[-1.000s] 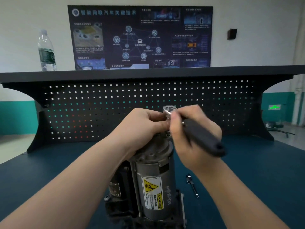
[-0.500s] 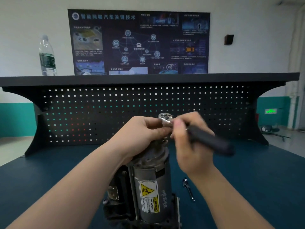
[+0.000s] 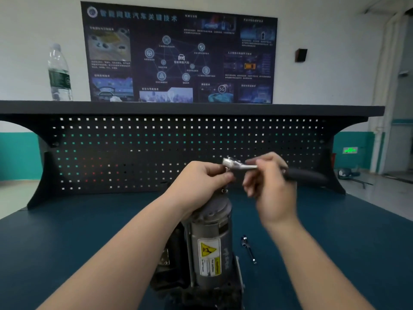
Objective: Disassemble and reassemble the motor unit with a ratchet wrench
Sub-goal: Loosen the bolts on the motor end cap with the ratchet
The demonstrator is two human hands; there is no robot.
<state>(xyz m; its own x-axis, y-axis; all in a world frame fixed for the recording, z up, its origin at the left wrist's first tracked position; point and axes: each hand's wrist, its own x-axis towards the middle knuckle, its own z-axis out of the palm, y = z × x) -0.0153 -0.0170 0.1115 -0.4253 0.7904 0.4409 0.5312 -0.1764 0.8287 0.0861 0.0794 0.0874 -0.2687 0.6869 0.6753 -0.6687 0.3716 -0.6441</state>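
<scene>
The grey motor unit stands upright on the blue bench near the front edge, with a yellow warning label on its side. My left hand curls over the motor's top and pinches the socket under the head of the ratchet wrench. My right hand holds the wrench by its shaft, just in front of the black grip, which points to the right. The wrench's silver head sits above the motor's top. The motor's top face is hidden by my left hand.
A small silver extension bar lies on the blue bench top just right of the motor. A black pegboard back panel with a shelf stands behind. A water bottle stands on the shelf at left.
The wrench handle has swung to the right, away from me, and my right hand has moved with it. My left hand stays on the motor's top.
</scene>
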